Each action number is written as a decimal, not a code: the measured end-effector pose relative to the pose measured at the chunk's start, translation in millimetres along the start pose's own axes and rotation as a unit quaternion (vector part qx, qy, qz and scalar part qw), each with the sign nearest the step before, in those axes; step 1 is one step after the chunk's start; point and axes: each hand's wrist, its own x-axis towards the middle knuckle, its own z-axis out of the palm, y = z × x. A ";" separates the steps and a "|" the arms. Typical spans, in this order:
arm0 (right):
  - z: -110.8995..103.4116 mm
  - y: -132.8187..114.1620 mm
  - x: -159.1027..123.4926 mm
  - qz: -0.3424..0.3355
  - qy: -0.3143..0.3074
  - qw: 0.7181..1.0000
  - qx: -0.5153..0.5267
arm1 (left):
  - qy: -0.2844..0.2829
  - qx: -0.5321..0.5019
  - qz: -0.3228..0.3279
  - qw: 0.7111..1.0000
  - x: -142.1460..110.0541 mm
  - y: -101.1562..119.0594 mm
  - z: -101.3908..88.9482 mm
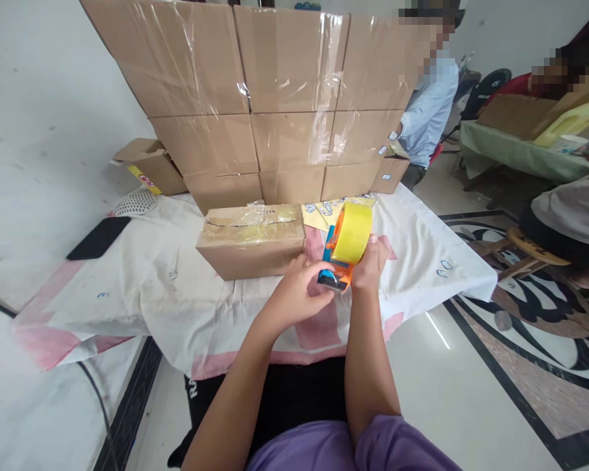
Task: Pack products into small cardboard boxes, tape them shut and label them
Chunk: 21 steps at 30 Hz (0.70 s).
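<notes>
An orange and blue tape dispenser [340,256] with a yellowish tape roll [352,233] is held upright over the white and pink cloth [177,307] on the table. My right hand [370,265] wraps round its handle from the right. My left hand [297,291] pinches at the dispenser's lower front end, fingers closed there. Just left of the hands lies a small cardboard box [251,241], its top covered with wrinkled clear tape.
A wall of stacked, taped cardboard boxes [279,91] rises behind the table. A black phone [98,238] and a white mesh item [135,202] lie at the left. A person in a light blue shirt [429,108] stands at the right; others sit by a green-clothed table [520,154].
</notes>
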 end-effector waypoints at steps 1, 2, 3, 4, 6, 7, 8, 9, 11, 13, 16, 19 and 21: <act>-1.0 -0.9 -0.2 0.007 -0.022 1.000 0.014 | -0.042 -0.024 0.006 0.999 -0.7 -2.1 -3.7; -2.0 -1.9 -0.2 0.010 -0.042 0.999 0.023 | -0.085 -0.049 0.008 0.995 -1.6 -4.2 -7.8; -2.7 -3.3 -0.1 0.008 -0.058 0.998 0.026 | -0.123 -0.073 0.005 0.990 -2.6 -6.2 -11.9; -3.1 -4.9 0.2 0.003 -0.071 0.997 0.023 | -0.147 -0.092 -0.001 0.985 -3.8 -8.0 -15.6; -2.5 -8.6 0.7 -0.009 -0.087 0.996 0.006 | -0.164 -0.119 -0.009 0.979 -6.1 -10.9 -21.3; -1.5 -10.3 0.9 -0.013 -0.090 0.996 -0.003 | -0.168 -0.131 -0.013 0.977 -7.1 -11.9 -23.0; -0.4 -11.7 1.0 -0.016 -0.090 0.996 -0.010 | -0.174 -0.144 -0.016 0.974 -7.8 -12.6 -24.1; 0.9 -12.6 0.9 -0.015 -0.088 0.996 -0.014 | -0.178 -0.158 -0.017 0.971 -8.4 -13.1 -24.6; 3.4 -13.0 0.6 -0.005 -0.087 0.996 -0.014 | -0.187 -0.193 -0.018 0.963 -8.8 -13.4 -24.7; 5.4 -11.9 0.0 0.010 -0.093 0.996 -0.015 | -0.190 -0.241 -0.022 0.952 -8.7 -12.7 -24.0; 7.5 -9.1 -1.2 0.024 -0.097 0.995 -0.020 | -0.180 -0.305 -0.053 0.934 -8.2 -9.1 -22.3; 8.3 -6.9 -2.1 0.033 -0.076 0.996 -0.027 | -0.146 -0.321 -0.089 0.932 -7.8 -3.4 -20.6; 8.0 -5.6 -2.0 0.037 -0.058 0.997 -0.028 | -0.137 -0.330 -0.110 0.928 -8.1 0.2 -20.0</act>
